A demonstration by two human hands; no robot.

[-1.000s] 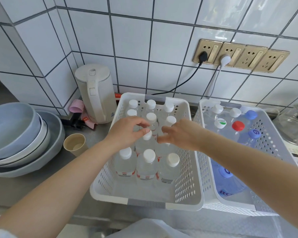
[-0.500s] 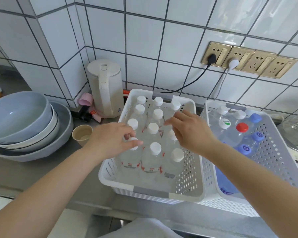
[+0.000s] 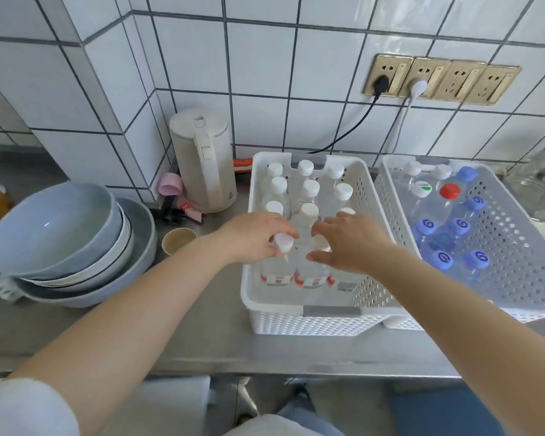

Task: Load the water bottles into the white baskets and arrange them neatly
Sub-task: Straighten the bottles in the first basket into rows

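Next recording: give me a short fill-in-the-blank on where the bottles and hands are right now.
1. The left hand pinches a bottle's ____ cap.
2. Both hands, the right hand included, are over the ____ of the two white baskets.
3. In the right basket, exactly one bottle has a ____ cap.
4. The kettle stands to the ____ of the left basket.

Missing words: white; left; red; left

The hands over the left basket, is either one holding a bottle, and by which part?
The left hand pinches a front-row bottle by its white cap. Whether the right hand grips anything cannot be told.
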